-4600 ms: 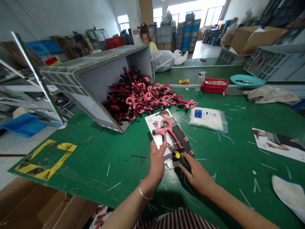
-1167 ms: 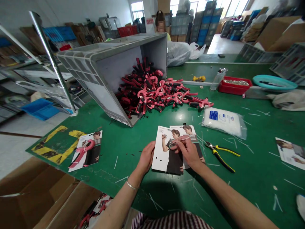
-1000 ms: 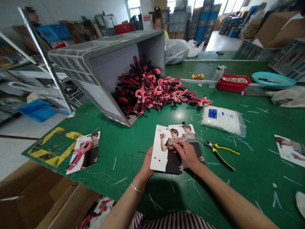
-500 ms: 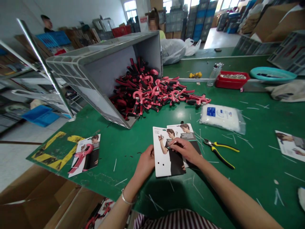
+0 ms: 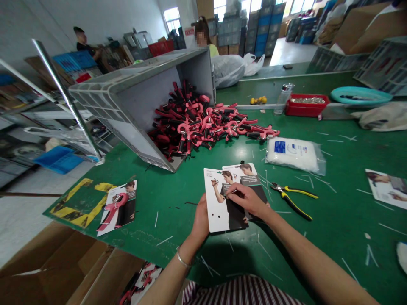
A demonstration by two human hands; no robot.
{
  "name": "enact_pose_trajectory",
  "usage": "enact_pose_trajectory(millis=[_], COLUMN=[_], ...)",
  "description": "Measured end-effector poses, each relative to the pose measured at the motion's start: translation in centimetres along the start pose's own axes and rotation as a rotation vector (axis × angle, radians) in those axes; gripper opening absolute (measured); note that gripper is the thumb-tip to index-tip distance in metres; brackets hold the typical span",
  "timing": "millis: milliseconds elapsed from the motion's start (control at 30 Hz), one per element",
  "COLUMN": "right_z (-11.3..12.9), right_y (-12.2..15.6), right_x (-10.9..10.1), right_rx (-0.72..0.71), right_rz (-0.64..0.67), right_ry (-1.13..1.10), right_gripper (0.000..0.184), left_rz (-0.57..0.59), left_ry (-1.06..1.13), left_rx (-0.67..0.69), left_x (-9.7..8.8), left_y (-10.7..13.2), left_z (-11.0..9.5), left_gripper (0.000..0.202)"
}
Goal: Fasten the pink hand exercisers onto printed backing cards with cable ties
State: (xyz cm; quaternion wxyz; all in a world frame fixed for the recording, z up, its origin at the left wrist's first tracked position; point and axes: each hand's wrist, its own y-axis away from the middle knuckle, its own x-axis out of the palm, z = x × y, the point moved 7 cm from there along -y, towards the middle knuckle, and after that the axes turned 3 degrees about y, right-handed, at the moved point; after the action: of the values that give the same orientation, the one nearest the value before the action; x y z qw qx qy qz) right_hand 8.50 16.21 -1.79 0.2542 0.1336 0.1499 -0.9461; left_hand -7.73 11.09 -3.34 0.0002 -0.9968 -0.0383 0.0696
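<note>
A white and black printed backing card [image 5: 219, 212] is tilted up in front of me, with a row of small punched holes showing low on its white side. My left hand [image 5: 201, 217] grips its left edge, the fingers hidden behind it. Against the card's face my right hand [image 5: 251, 202] is closed in a pinch; what sits between the fingertips is too small to make out. Partly covered by that card and hand is a second printed card [image 5: 249, 171]. To the right lie diagonal cutters [image 5: 294, 198] with yellow and black handles, jaws slightly apart.
A grey crate [image 5: 127, 131] lies on its side, spilling red and black hand grips [image 5: 206, 120]. A hand grip on a card [image 5: 117, 207] lies at left. Beyond the cutters are a bag of white ties [image 5: 295, 154], a red tray [image 5: 305, 110] and a teal plate [image 5: 362, 101]. Two people are farther back.
The view has shifted slightly, and my left forearm sits a little farther right. The left hand still grips the card, and the right fingertips stay pinched at the same place on it.
</note>
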Motion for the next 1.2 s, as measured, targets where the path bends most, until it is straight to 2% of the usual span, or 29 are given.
enact_pose_trajectory(millis=[133,233,400,533,633,733,900,1033,1133,1200], right_z=[0.6,1.1,1.6,1.7,1.5,1.0,0.9,1.1,0.6,-0.3], right_y=[0.0,-0.1,-0.1,0.1,0.1,-0.1,-0.2,0.0,0.8,1.5], right_x=[-0.1,-0.1,0.0,0.6,0.9,0.9,0.5,0.6,0.1,-1.3], right_rx=[-0.007,-0.038,-0.125,-0.191,-0.181,-0.124,-0.114,-0.117,-0.048,0.026], right_rz=[-0.032,-0.014,-0.013,-0.019,-0.012,-0.036,-0.095,-0.119,-0.182,-0.223], right_ry=[0.005,0.009,0.086,0.144,0.174,0.161,0.11,0.052,-0.042,-0.067], right_gripper=[0.01,0.015,0.024,0.023,0.02,0.016,0.008,0.008,0.012,0.015], left_rz=[0.006,-0.01,0.011,-0.044,-0.133,-0.158,-0.082,0.035,0.136,0.17], left_ry=[-0.116,-0.151,0.033,0.132,0.14,0.235,0.359,0.264,0.264,0.329], left_rx=[-0.005,0.011,-0.069,-0.153,-0.125,-0.105,-0.169,-0.273,-0.392,-0.435], left_x=[0.6,0.4,0.2,-0.1,-0.6,-0.8,-1.0,-1.1,-0.6,-0.3], left_y=[-0.6,-0.6,0.0,0.2,-0.1,-0.2,-0.3,-0.7,-0.9,-0.9], left_z=[0.2,0.2,2.0,3.4,3.0,2.2,0.9,0.6,1.1,1.2], left_gripper=[0.012,0.012,0.013,0.015,0.016,0.03,0.048,0.065,0.075,0.074])
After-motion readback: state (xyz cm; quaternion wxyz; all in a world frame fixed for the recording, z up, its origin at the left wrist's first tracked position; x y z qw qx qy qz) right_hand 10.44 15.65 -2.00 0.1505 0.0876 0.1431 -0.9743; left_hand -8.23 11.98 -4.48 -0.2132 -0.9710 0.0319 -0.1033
